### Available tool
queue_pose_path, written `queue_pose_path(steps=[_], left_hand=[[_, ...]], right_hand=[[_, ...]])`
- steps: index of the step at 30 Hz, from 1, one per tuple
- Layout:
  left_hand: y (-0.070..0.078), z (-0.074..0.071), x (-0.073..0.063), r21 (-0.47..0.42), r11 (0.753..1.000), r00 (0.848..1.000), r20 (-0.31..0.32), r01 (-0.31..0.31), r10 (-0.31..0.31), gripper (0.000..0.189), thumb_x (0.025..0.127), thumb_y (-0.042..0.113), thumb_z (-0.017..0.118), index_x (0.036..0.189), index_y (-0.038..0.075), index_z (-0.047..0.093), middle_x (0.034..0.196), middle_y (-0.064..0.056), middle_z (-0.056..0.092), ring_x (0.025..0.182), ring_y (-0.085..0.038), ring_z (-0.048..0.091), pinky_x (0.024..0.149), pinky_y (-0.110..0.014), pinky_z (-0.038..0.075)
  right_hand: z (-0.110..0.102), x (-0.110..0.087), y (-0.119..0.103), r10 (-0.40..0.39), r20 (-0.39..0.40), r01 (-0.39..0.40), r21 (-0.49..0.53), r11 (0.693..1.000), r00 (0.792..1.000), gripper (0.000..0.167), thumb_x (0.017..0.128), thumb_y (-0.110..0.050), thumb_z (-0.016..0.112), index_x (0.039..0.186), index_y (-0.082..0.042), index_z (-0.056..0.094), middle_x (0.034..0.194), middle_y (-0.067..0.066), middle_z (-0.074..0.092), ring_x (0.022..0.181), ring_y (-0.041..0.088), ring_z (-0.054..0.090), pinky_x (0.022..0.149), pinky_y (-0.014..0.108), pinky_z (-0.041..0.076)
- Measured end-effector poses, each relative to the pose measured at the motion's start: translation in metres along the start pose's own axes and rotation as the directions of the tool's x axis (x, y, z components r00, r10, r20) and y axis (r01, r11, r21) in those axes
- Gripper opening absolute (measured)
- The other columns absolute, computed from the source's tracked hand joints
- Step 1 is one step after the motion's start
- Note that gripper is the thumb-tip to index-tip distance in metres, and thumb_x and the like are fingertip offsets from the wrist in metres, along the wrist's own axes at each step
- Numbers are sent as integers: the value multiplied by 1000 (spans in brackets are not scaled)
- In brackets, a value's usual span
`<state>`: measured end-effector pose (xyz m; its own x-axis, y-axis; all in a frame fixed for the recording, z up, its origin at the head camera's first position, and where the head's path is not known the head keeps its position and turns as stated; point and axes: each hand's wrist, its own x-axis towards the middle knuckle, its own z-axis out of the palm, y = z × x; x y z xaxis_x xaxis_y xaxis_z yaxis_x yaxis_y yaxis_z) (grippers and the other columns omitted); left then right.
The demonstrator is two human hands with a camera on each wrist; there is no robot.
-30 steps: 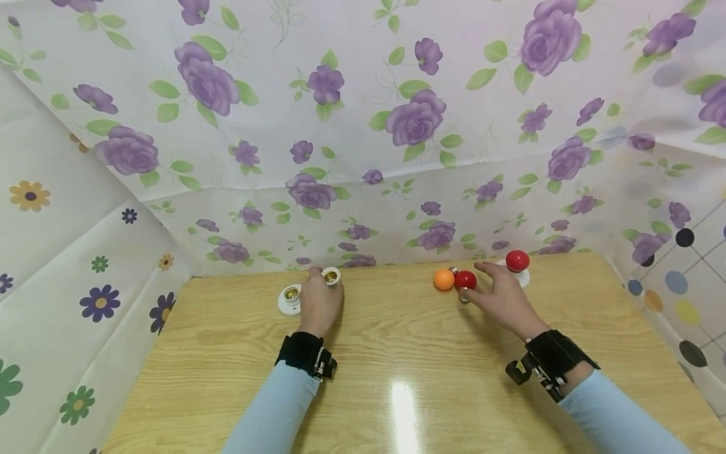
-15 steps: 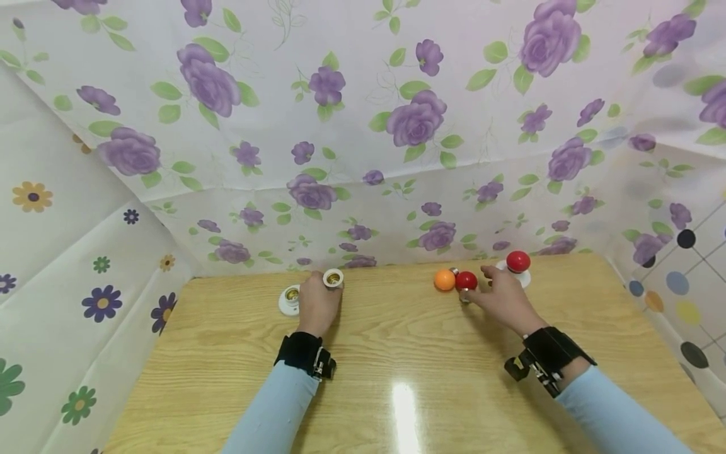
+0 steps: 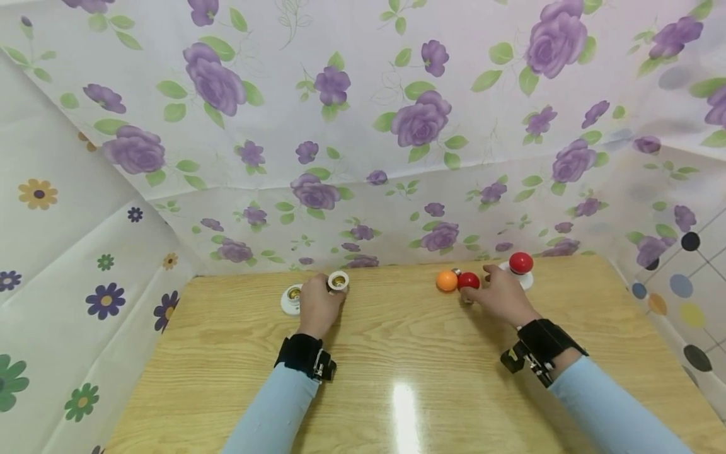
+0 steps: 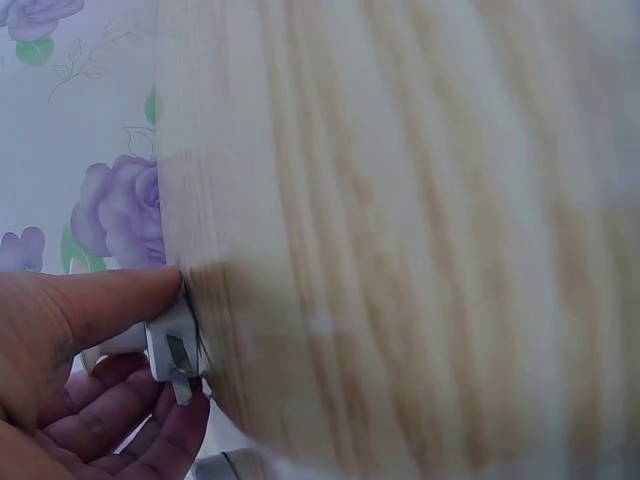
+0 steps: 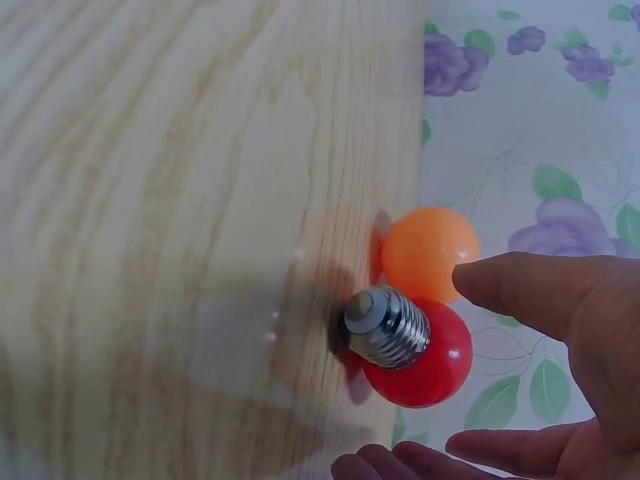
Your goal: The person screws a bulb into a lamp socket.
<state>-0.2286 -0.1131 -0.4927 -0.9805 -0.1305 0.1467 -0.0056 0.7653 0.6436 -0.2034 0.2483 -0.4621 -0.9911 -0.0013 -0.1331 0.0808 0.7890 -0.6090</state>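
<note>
My left hand (image 3: 319,307) grips a white bulb socket (image 3: 338,282) near the table's back edge, its brass-lined opening facing up. In the left wrist view, metal prongs stick out of that socket (image 4: 172,345), between thumb and fingers. Just left of this hand lies a second white socket (image 3: 292,301) on a round base. My right hand (image 3: 505,296) is spread around a loose red bulb (image 3: 468,282), its thumb close to the metal screw base. In the right wrist view a gap shows between the fingers and the red bulb (image 5: 425,365). An orange bulb (image 3: 447,281) lies against it.
Behind the right hand stands another red bulb (image 3: 520,263) on a white base (image 3: 527,280). The wooden table (image 3: 374,353) ends at a flowered cloth (image 3: 391,221) at the back. Patterned sheets hang at both sides.
The left hand has shifted its socket slightly right. My right forefinger has drawn back a little from the red bulb, and the right wrist has moved slightly left. The view has shifted slightly.
</note>
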Motion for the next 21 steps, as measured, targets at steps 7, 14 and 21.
queue_pose_path(steps=[7,14,21], left_hand=[[8,2,-11,-32,999,999,46,-28,30,19,76,20,76,88,10,64,74,-2,60,64,-16,50,58,-28,38],[30,-4,-24,-88,994,995,66,-69,75,27,75,17,78,96,7,65,82,-5,65,72,-14,60,62,-29,49],[46,-10,-35,-123,987,990,84,-99,110,28,75,17,77,100,9,65,86,-3,67,76,-11,63,65,-25,53]], right_hand=[[0,10,-2,46,60,-46,-8,999,997,90,79,-43,70,141,9,29,132,32,47,116,40,52,91,47,48],[2,17,-5,55,73,-53,-18,998,996,93,73,-40,76,140,6,32,125,29,54,106,33,57,87,42,51],[6,23,-4,31,49,-28,-78,997,998,85,74,-40,74,136,6,39,125,27,55,106,35,57,84,43,51]])
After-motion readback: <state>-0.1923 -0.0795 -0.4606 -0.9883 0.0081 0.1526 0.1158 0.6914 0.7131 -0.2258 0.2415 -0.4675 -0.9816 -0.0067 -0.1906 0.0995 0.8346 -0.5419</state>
